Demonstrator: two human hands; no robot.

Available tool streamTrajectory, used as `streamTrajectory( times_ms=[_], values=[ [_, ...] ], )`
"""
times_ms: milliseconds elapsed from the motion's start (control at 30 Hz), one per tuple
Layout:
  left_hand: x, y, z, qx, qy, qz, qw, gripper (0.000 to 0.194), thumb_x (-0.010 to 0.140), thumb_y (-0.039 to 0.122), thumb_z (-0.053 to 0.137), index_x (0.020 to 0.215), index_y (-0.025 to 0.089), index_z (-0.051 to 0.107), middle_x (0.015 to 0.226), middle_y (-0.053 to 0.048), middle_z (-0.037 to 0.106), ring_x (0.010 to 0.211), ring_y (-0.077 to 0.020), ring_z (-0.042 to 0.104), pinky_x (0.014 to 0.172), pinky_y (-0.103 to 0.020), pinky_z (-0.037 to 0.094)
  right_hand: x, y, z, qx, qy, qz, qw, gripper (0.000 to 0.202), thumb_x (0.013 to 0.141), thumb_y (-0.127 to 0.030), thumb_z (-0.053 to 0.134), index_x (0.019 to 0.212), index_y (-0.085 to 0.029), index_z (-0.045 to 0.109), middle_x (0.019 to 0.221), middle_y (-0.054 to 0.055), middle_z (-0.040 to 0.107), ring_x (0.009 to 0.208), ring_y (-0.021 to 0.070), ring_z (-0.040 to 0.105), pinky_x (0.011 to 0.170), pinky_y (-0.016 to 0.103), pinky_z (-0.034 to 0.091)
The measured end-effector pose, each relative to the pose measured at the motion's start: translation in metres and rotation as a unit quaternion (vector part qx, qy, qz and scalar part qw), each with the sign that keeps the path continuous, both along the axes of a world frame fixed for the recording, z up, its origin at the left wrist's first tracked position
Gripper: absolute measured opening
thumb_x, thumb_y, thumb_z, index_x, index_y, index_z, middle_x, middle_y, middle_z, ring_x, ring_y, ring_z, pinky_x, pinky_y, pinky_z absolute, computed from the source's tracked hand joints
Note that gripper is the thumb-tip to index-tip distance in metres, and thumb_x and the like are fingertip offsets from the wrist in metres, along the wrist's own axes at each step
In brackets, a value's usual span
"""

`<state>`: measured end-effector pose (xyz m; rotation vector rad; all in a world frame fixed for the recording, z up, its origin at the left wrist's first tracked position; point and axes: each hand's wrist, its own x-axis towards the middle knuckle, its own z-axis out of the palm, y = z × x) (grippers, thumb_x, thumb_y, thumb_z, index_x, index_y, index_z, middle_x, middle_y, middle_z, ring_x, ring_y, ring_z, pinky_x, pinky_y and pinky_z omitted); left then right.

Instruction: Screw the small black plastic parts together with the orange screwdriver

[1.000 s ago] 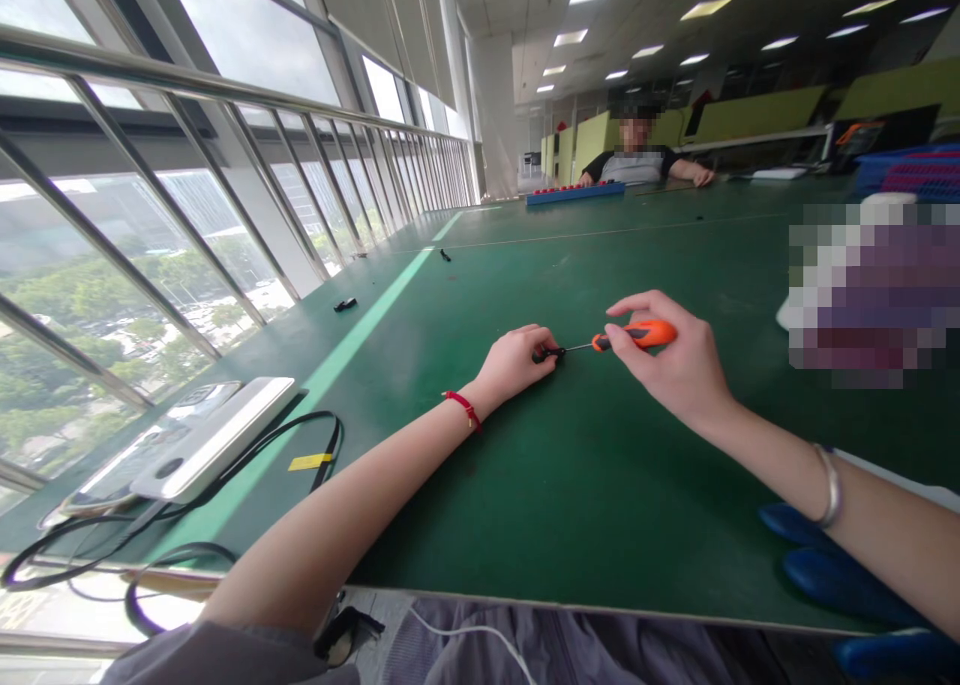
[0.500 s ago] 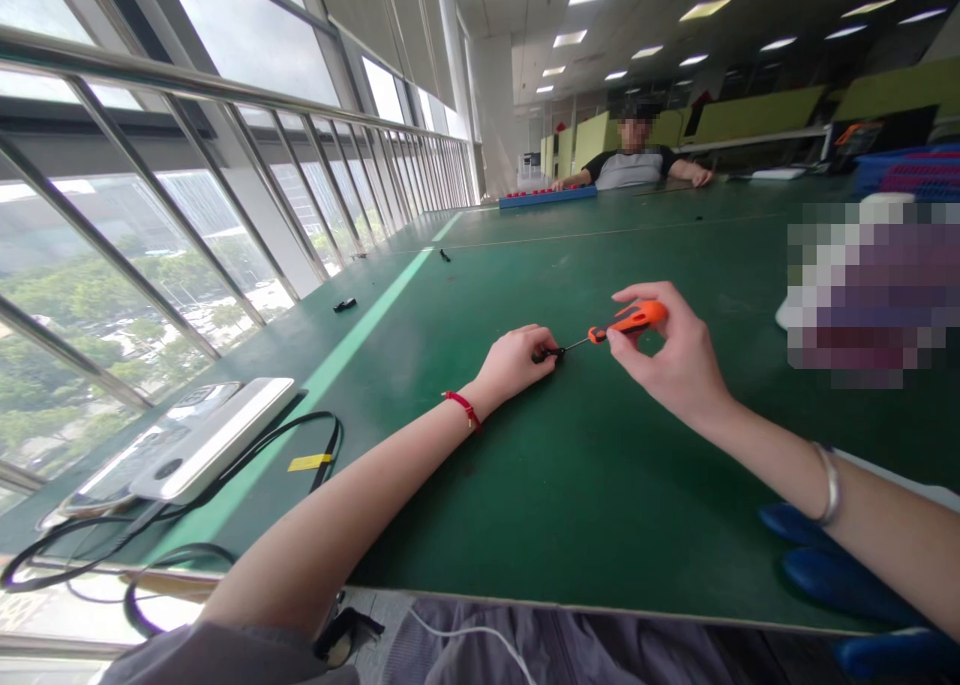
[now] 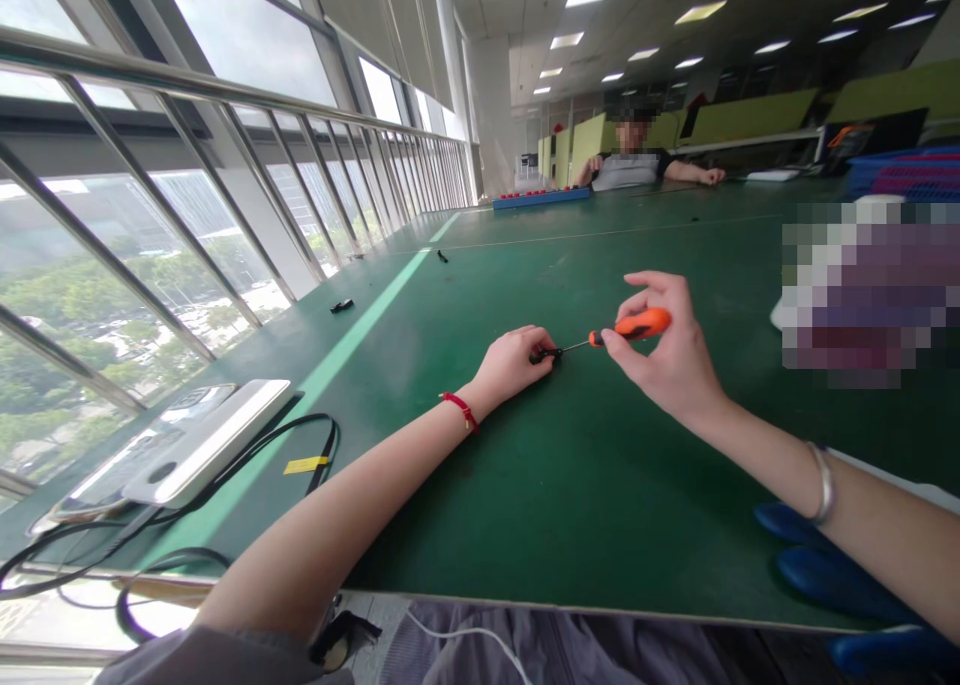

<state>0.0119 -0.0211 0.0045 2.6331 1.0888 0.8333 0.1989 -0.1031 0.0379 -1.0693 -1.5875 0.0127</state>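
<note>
Screwdriver at black part; white device, cable leftward.

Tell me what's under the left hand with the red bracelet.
A small black part partly shows, meeting the metal shaft of an orange and black screwdriver. The left hand hides the rest and anything else beneath.

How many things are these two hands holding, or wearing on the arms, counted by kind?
Screwdriver, in the right hand: 1
Small black piece, in the left hand: 1
Bracelets, a red bracelet and a silver bracelet: 2
Total: 4
</note>
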Motion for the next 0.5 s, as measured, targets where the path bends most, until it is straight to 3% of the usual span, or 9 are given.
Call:
streamTrajectory(
  times_ms=[67,133,233,400,500],
  values=[
    [0.0000,0.0000,0.0000,0.000,0.001,0.000,1.000,0.012,0.076,0.020,0.056,0.085,0.018,0.063,0.088,-0.002,0.066,0.078,-0.0146,0.062,0.070,-0.025,0.051,0.0003,-0.0007,0.0006,-0.031,-0.004,-0.005,0.999,0.040,0.072,-0.028,0.066,0.108,-0.025,0.048,0.063,-0.004,0.053,0.056,0.0171,0.055,0.061,0.032,0.046],
    [-0.0002,0.0003,-0.0002,0.003,-0.001,-0.002,1.000,0.011,0.076,0.019,0.056,0.085,0.018,0.063,0.087,-0.002,0.066,0.077,-0.0146,0.062,0.070,-0.025,0.051,0.0003,-0.0025,0.0017,-0.064,-0.012,-0.001,0.998,0.023,0.076,-0.032,0.064,0.094,-0.024,0.054,0.054,-0.006,0.050,0.047,0.0148,0.050,0.054,0.030,0.043],
    [-0.0003,0.0007,-0.0006,0.008,-0.003,-0.006,1.000,0.011,0.076,0.019,0.055,0.085,0.018,0.063,0.087,-0.002,0.066,0.077,-0.0146,0.062,0.070,-0.025,0.051,-0.0001,-0.0044,0.0032,-0.060,-0.024,0.002,0.998,0.011,0.078,-0.033,0.061,0.081,-0.024,0.056,0.052,-0.004,0.052,0.047,0.0145,0.050,0.054,0.030,0.041],
    [0.0001,-0.0005,0.0005,-0.002,0.005,-0.001,1.000,0.014,0.075,0.019,0.056,0.087,0.018,0.063,0.090,-0.002,0.066,0.079,-0.0153,0.063,0.071,-0.025,0.051,-0.0004,-0.0019,0.0023,0.012,-0.011,-0.017,1.000,0.030,0.072,-0.023,0.063,0.101,-0.024,0.053,0.071,0.000,0.058,0.065,0.0190,0.059,0.065,0.033,0.047],
    [0.0002,-0.0009,0.0007,-0.004,0.003,0.000,1.000,0.015,0.074,0.019,0.056,0.087,0.019,0.063,0.090,-0.003,0.067,0.079,-0.0154,0.063,0.071,-0.025,0.052,0.0000,-0.0011,0.0020,-0.005,-0.006,-0.008,1.000,0.035,0.072,-0.026,0.065,0.104,-0.024,0.051,0.066,-0.003,0.055,0.059,0.0176,0.057,0.063,0.033,0.047]
  ],
)
